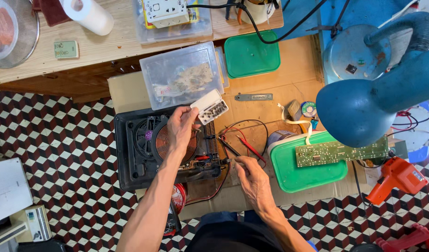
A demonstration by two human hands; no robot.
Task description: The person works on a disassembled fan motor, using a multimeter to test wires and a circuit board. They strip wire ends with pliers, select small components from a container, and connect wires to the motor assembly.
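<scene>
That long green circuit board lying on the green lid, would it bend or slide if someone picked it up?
The circuit board looks thin and flat, so probably light and fairly stiff. It overhangs the green lid at its right end, so a push there might tip it. Its small mounted parts seem fragile.

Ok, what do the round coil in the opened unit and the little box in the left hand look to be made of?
The coil looks like bare copper wire: reddish-brown, wound in tight rings. The small box, held at one corner by the left hand, looks like plastic: white matte lid, clear base showing small dark parts.
</scene>
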